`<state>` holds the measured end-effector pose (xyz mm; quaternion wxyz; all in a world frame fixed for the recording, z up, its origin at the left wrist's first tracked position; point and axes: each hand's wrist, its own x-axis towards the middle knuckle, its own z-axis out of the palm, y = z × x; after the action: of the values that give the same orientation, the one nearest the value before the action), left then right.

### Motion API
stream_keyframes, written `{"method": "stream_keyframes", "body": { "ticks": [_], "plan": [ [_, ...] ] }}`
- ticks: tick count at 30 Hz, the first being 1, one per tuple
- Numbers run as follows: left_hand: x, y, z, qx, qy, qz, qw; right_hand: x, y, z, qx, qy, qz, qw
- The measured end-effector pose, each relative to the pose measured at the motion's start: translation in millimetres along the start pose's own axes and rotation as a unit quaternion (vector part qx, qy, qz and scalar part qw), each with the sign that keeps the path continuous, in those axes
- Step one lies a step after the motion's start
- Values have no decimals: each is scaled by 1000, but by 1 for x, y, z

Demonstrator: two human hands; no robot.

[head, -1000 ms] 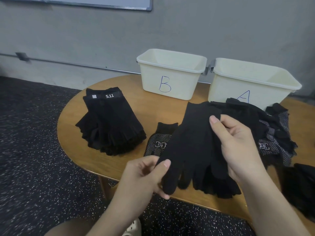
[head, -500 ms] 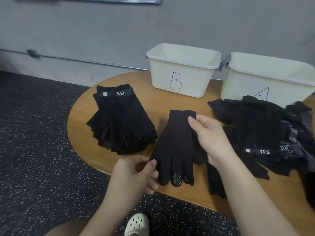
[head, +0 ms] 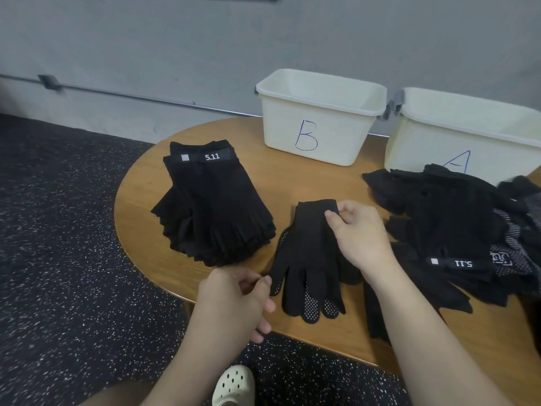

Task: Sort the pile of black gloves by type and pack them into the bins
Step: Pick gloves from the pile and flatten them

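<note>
I am reading a hand-drawn blue "B" on the front of the left bin and a blue "A", partly hidden by gloves, on the right bin. I am seeing "5.11" with a small square logo on the cuff band of the stacked gloves, and again, upside down, on a cuff in the unsorted pile.

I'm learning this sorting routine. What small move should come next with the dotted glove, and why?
Probably let go of the dotted glove: it already lies flat on the table, apart from the 5.11 stack, while the right hand pinches its cuff. Then reach for the unsorted pile.
</note>
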<state>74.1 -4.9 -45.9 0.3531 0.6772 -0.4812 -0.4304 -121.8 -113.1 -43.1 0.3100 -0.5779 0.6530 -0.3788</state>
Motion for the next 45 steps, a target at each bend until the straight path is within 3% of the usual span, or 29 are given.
{"method": "stream_keyframes", "body": {
  "ticks": [12,25,35,42,45],
  "plan": [
    [-8,4,-3,42,21,36,998,4,-2,4,151,-11,58,987],
    [-2,0,-4,102,24,47,993,-1,-3,5,-3,14,-39,999],
    [-3,4,-6,98,-16,41,994,-37,6,-22,-140,24,-163,976],
    [0,2,-4,136,5,64,989,-84,-1,-30,-217,-71,-213,950],
    [1,0,-6,216,68,100,969,-91,0,-30,-282,-110,-225,926]
  ]
}}
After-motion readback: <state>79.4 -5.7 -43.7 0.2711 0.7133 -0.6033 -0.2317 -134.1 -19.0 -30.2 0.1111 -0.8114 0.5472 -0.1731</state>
